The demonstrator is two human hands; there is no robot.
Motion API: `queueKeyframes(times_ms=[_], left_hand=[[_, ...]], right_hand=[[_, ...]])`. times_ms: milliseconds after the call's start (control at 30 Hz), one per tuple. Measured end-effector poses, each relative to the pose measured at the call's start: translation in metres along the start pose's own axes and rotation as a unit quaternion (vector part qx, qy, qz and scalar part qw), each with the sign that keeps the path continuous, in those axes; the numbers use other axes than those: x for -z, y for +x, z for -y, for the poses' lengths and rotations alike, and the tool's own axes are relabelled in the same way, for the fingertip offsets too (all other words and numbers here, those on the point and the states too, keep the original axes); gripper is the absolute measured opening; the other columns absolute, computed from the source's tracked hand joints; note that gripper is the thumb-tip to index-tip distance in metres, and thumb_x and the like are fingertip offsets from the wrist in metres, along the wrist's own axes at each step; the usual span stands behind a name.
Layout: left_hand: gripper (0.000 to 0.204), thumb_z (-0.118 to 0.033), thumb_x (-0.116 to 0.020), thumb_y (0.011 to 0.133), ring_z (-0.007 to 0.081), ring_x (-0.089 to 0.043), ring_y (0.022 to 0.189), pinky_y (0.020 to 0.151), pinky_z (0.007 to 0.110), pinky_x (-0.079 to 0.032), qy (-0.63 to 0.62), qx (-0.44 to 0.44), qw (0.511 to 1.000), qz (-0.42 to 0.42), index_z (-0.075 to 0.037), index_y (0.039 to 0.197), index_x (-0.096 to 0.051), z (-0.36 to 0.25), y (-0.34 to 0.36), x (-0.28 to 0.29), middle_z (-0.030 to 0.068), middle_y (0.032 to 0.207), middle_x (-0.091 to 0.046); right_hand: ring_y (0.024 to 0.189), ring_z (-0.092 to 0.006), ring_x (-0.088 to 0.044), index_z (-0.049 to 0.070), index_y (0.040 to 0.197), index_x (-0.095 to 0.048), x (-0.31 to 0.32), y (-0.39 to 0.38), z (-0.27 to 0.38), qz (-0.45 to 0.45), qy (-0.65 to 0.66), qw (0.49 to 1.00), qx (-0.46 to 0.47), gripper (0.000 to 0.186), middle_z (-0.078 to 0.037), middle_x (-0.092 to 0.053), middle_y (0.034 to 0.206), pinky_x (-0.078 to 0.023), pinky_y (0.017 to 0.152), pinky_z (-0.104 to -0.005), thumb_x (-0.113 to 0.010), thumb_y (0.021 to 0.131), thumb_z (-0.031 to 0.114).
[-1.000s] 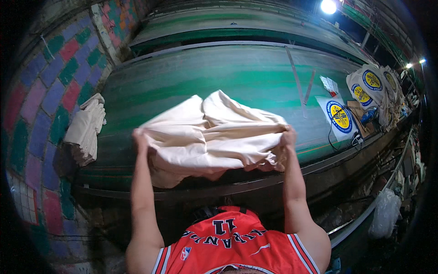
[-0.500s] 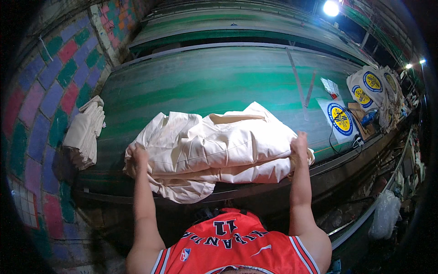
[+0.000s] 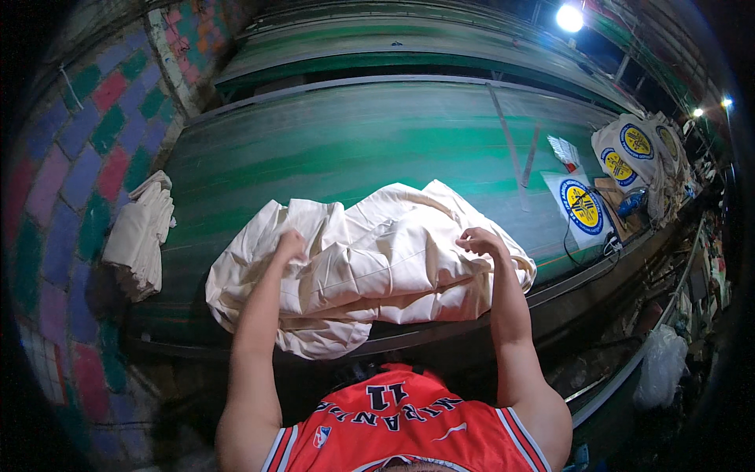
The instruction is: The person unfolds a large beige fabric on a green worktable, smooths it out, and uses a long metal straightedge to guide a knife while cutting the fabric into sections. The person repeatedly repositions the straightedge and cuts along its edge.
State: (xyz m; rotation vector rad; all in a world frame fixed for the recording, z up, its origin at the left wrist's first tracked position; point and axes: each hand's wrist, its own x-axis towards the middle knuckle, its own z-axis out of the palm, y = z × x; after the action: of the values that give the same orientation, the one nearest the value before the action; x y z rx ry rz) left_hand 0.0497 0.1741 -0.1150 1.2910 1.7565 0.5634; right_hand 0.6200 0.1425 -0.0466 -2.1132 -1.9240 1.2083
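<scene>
Left hand point(image 3: 291, 245) over the left part of a big cream cloth point(image 3: 385, 271), fingers curled loosely inward; cannot tell whether pinched on the fabric or merely resting against it. Right hand point(image 3: 481, 242) over the right part of the same cloth, palm side down, fingers bent and apart, not closed on anything. Both forearms in from the lower edge, well apart, with the middle of the cloth between. Cloth in a wide, rumpled heap along the near side of a long green table point(image 3: 330, 134), full of creases and puffed folds, with a lower fold at the left drooping over the front edge.

Farther left, at the table's end, a stack of folded cream cloth point(image 3: 140, 236), just beside a wall point(image 3: 75, 204) of painted blocks in purple, green and red. To the right, a sheet point(image 3: 582, 211) with a round blue and yellow emblem, near a black cable point(image 3: 572, 248) and a small blue object point(image 3: 631, 203). Beyond these, a pile of printed cloths point(image 3: 629, 149) with similar emblems. On the tabletop, long grey strips point(image 3: 508, 134). Lower right, a clear plastic bag point(image 3: 661, 368). Upper right, a bright lamp point(image 3: 569, 17). At the bottom, a red sleeveless shirt point(image 3: 409, 429).
</scene>
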Motion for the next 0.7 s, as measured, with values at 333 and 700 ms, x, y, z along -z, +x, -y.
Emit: queueKeyframes(times_ms=[333, 700], left_hand=[[0.084, -0.031, -0.086, 0.074, 0.0217, -0.069, 0.061, 0.052, 0.036, -0.059, 0.27, -0.12, 0.868, 0.398, -0.004, 0.142, -0.044, -0.074, -0.113, -0.045, 0.016, 0.094, -0.07], [0.008, -0.008, -0.058, 0.095, 0.0162, -0.063, 0.061, 0.055, 0.031, -0.052, -0.118, -0.312, 0.923, -0.194, -0.002, 0.091, -0.062, -0.118, -0.043, 0.003, 0.0064, 0.076, -0.065]], right_hand=[[0.079, -0.031, -0.072, 0.004, 0.096, -0.076, -0.062, -0.039, 0.05, 0.081, -0.186, 0.978, 0.053, 0.03, -0.017, -0.074, 0.088, -0.055, 0.071, -0.0415, -0.069, 0.068, 0.013], [0.141, -0.0319, -0.038, 0.012, 0.151, -0.029, -0.009, 0.036, 0.073, -0.364, 0.17, 0.859, 0.318, 0.081, -0.027, -0.027, 0.153, -0.043, 0.107, -0.036, -0.057, 0.079, -0.013]])
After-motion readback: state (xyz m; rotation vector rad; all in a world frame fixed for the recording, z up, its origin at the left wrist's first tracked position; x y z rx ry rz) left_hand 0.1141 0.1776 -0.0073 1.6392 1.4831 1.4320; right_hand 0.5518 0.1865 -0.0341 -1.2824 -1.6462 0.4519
